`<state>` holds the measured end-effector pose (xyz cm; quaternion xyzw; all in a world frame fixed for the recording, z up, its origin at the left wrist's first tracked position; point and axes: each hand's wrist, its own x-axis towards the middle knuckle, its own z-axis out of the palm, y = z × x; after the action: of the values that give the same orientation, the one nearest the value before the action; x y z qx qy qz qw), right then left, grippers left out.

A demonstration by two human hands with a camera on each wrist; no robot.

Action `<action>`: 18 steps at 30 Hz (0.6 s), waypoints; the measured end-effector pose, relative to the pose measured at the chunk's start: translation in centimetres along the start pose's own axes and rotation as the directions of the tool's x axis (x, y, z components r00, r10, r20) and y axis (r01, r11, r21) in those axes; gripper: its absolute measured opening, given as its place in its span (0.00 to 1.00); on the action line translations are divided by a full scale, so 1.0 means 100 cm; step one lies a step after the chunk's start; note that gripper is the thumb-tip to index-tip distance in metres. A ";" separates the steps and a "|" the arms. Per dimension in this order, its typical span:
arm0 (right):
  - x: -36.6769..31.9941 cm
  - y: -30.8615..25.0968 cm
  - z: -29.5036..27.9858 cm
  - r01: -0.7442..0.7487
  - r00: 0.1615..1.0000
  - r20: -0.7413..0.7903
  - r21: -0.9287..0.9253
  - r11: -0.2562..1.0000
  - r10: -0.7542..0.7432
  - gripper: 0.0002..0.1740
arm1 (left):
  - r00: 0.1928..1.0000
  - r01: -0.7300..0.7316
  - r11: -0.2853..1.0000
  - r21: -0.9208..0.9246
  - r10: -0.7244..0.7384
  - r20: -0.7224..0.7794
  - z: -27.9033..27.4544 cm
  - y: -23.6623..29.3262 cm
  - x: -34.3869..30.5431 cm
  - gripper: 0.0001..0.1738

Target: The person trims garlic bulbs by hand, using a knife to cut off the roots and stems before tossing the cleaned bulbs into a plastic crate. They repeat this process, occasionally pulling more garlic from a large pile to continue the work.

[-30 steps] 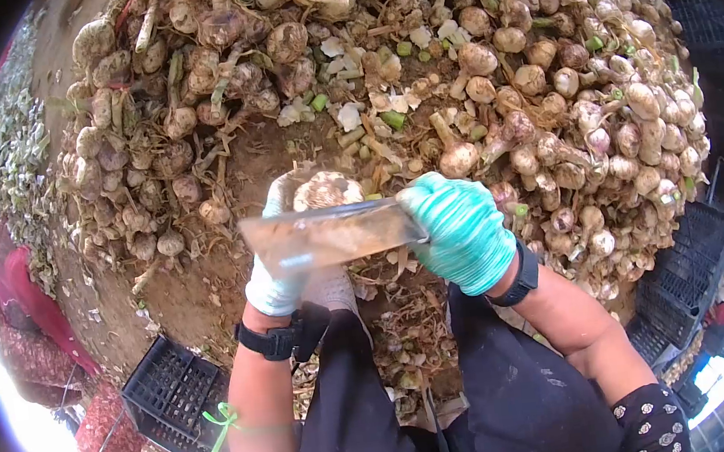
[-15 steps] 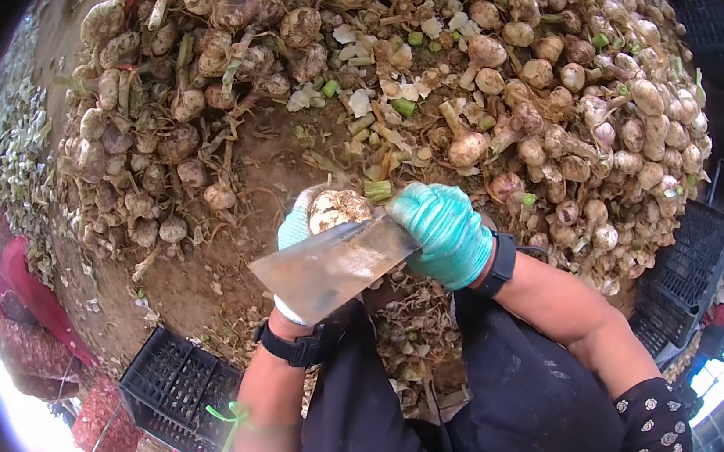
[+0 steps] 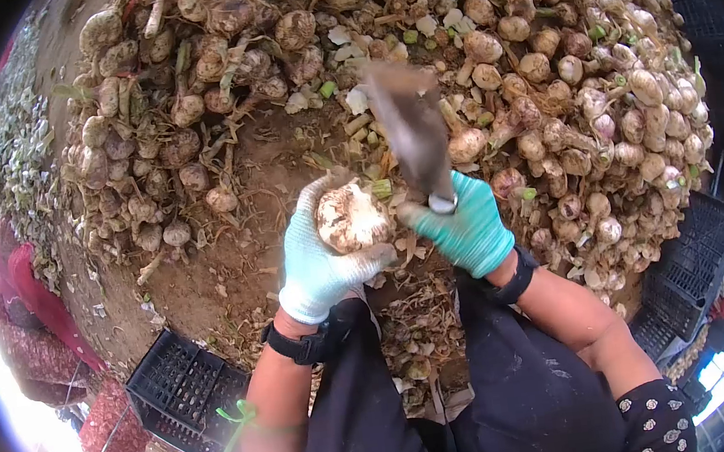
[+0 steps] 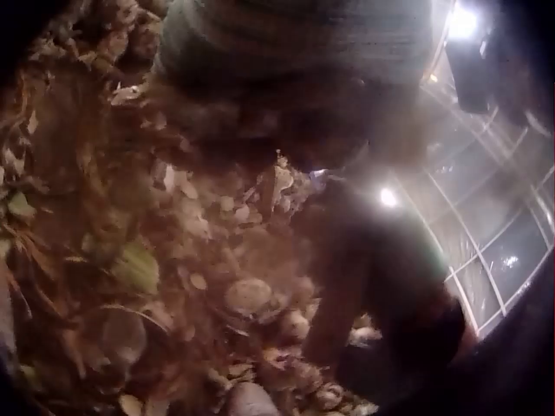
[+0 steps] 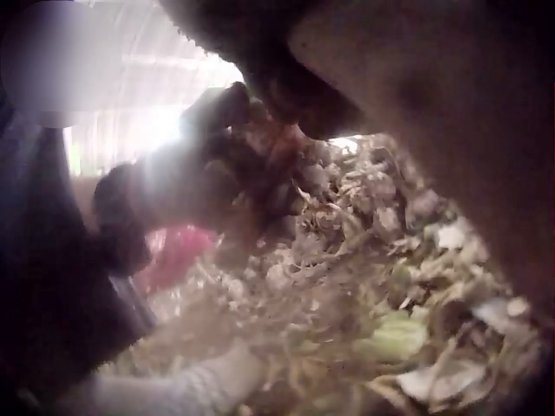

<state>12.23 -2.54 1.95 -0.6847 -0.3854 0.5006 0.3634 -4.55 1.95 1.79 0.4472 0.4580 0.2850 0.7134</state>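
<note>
In the head view my gloved left hand (image 3: pixel 317 261) grips a garlic bulb (image 3: pixel 350 217), fingers behind it and thumb along its near side. The bulb's pale, dirt-flecked face is turned up. Just to its right, my gloved right hand (image 3: pixel 466 228) holds a cleaver (image 3: pixel 413 128) by the handle. Its broad, soiled blade points up and away, blurred by motion, clear of the bulb. A short green stem piece (image 3: pixel 382 188) shows beside the bulb. In the left wrist view only the glove's cuff (image 4: pixel 295 43) shows; the bulb is hidden there.
Untrimmed garlic (image 3: pixel 229 55) is heaped at the far left, and a larger garlic pile (image 3: pixel 598 122) spreads along the right. Stem cuttings and peel (image 3: pixel 357 98) lie between them. Black crates (image 3: pixel 187 390) stand at the lower left and right (image 3: pixel 688 262). Red mesh sacks (image 3: pixel 114 424) sit far left.
The cleaver blade lay across in front of the bulb, pointing left; now it has swung up and away to the right. The left hand still holds the bulb, whose pale face now shows more fully.
</note>
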 end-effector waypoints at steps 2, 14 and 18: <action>-0.004 0.011 0.002 0.374 0.926 0.060 -0.274 0.886 -0.373 0.10 | 0.998 0.037 0.998 -0.059 -0.033 0.056 -0.020 -0.045 -0.001 0.38; 0.011 0.025 0.000 0.526 0.843 0.279 -0.608 0.594 -0.461 0.21 | 0.937 -0.303 0.793 0.529 0.348 0.016 0.000 -0.015 -0.008 0.27; 0.019 0.055 0.006 0.384 0.891 0.129 -0.725 0.571 -0.435 0.15 | 0.919 0.204 0.640 -0.741 -0.385 -0.080 0.026 0.025 -0.007 0.21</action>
<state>12.99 -3.20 -3.86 -0.6791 -0.6889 0.1830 0.1754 -2.49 1.47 4.74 0.0143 0.4558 0.3700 0.8094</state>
